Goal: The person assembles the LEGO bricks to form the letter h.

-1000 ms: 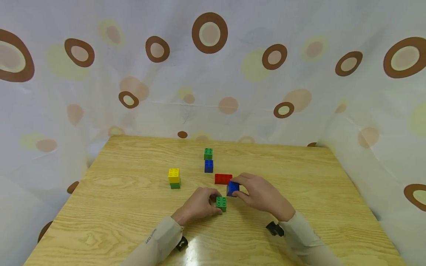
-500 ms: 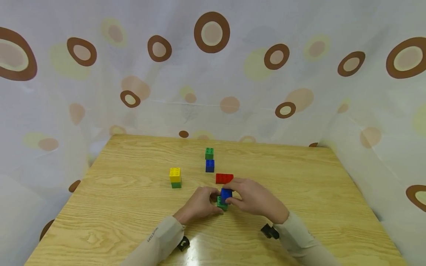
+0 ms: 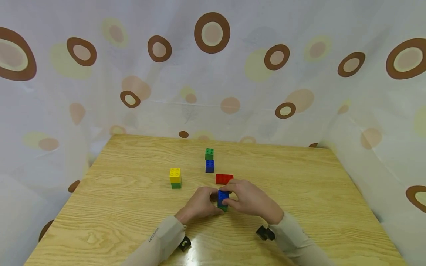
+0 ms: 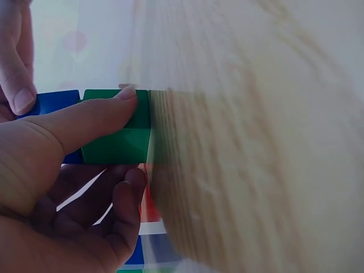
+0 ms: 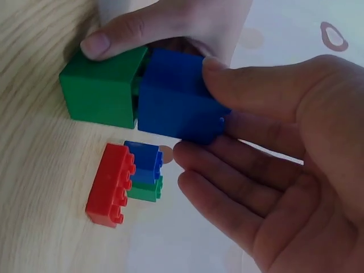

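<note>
My left hand (image 3: 199, 203) grips a green toy brick (image 5: 102, 88) that stands on the table, thumb on one side and fingers curled on the other. Pinched between the thumb and fingers of my right hand (image 3: 251, 198) is a blue brick (image 5: 176, 94). It sits on top of the green brick's studs, lined up with it; a narrow gap with studs shows between them in the right wrist view. In the head view the blue brick mostly covers the green one.
A long red brick (image 3: 224, 179) lies just behind my hands. Further back are a blue brick (image 3: 209, 166) and a green brick (image 3: 209, 153), one behind the other. To the left stands a yellow brick (image 3: 175, 175) on a green brick (image 3: 176, 185). A patterned curtain (image 3: 233, 74) surrounds the wooden table (image 3: 116, 207).
My right hand has brought the blue brick left and towards me, from beside the red brick onto the green brick. The left hand has kept its hold on the green brick.
</note>
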The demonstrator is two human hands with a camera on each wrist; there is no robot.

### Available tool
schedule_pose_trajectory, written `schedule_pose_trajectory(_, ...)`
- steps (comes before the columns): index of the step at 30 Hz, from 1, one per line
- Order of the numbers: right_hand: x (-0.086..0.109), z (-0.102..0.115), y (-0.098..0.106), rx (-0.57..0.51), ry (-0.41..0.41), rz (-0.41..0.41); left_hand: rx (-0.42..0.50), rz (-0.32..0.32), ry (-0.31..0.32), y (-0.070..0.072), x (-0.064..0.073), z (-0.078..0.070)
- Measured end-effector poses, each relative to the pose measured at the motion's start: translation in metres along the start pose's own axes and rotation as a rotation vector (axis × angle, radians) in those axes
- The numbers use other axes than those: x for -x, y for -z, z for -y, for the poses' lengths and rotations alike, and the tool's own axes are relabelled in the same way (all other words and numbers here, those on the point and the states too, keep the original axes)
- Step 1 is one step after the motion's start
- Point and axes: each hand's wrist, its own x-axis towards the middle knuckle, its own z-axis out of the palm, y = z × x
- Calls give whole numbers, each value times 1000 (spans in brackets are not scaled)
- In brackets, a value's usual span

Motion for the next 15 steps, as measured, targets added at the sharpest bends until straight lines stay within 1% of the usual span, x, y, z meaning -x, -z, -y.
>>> schedule_pose_trajectory(7, 0, 4, 0, -15, -45, -24, -29, 1, 3, 0, -1, -3)
schedule_pose_trajectory(11, -1, 8, -1, -9, -85, -34, -41, 3, 5, -1, -1, -3)
schedule_pose_trajectory(15, -3, 13, -3, 3, -124, -51, -55, -13, -12, 0, 0, -3)
